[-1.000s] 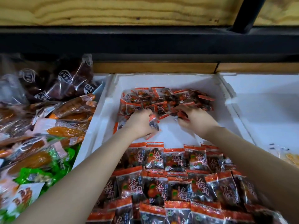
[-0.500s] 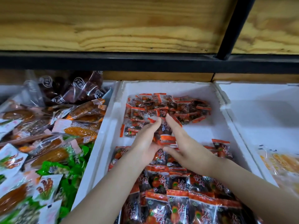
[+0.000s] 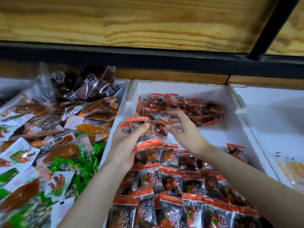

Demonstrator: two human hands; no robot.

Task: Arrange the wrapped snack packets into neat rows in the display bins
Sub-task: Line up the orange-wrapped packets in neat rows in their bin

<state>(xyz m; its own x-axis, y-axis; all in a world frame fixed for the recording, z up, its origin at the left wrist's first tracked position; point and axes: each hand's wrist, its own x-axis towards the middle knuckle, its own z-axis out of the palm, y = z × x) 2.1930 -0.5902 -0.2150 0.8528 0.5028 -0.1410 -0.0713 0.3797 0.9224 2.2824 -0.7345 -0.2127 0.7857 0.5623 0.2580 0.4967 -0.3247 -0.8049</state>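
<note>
Lifted now, left hand [image 3: 125, 145] clutches crinkly orange-edged packets [image 3: 139, 129].

I count three white foam bins [image 3: 185, 87] in view: one at left, one in the middle, one at right. My two hands are up, my left hand [image 3: 126, 142] gripping about three orange-edged snack packets [image 3: 136, 127], my right hand [image 3: 184, 130] pinching one more. The far loose heap [image 3: 181, 106] and the near rows [image 3: 172, 186] overlap too much for a firm count; one stray packet [image 3: 236, 153] lies apart
</note>
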